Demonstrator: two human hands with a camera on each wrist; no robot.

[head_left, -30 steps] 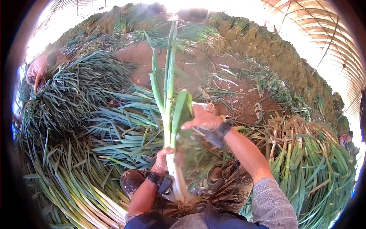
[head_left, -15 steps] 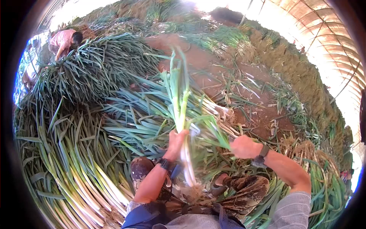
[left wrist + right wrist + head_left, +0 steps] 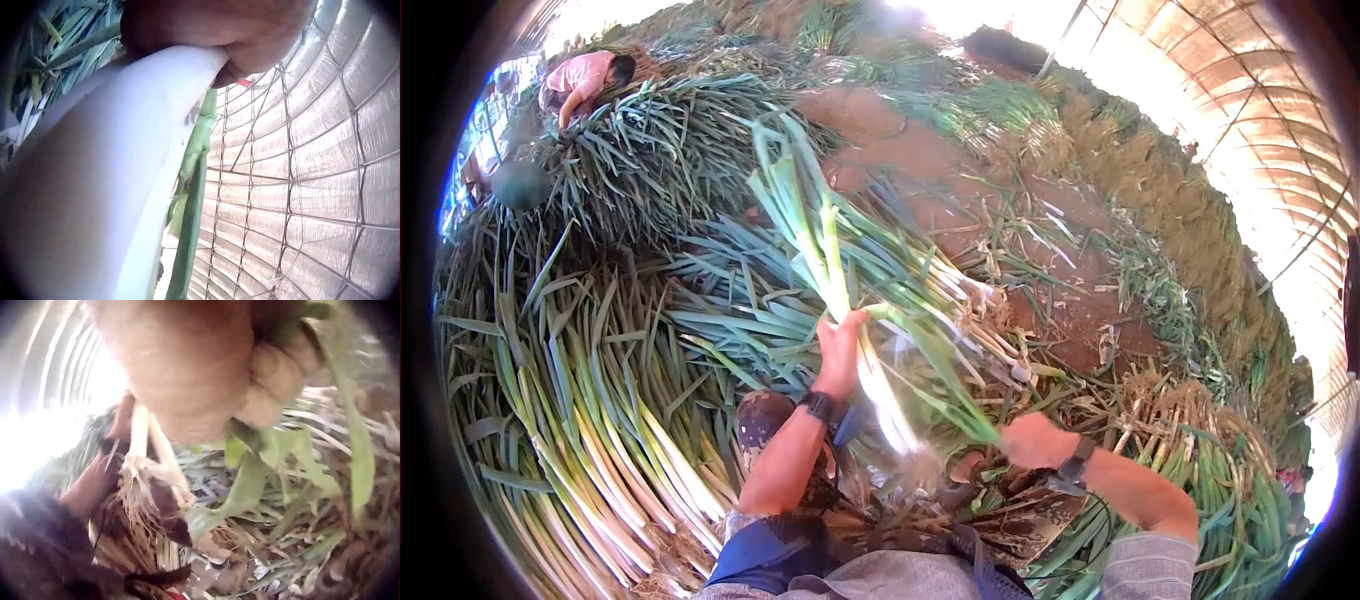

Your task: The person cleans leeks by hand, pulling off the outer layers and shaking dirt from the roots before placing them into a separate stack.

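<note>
My left hand (image 3: 840,352) grips a couple of big green onions (image 3: 828,262) around the middle, in front of my body. Their leaves lean up and to the left, and the white shanks slant down to blurred roots. Close up in the left wrist view, a white shank (image 3: 119,156) fills much of the picture below that hand. Lower right in the head view, my right hand (image 3: 1038,441) pinches the end of a green leaf (image 3: 940,370) that stretches from the onions' neck. Curled fingers (image 3: 275,381) hold leaf pieces in the right wrist view.
Green onions lie piled at left (image 3: 580,400), with a taller heap (image 3: 670,150) behind, where a person (image 3: 585,80) bends over. A tied bundle (image 3: 1200,460) stands at right. Loose onions (image 3: 960,290) and leaf scraps cover the reddish ground (image 3: 900,140).
My right hand has moved from beside the onions down and right, now pulling a leaf out with it. The onions in my left hand have tipped leftward at the top.
</note>
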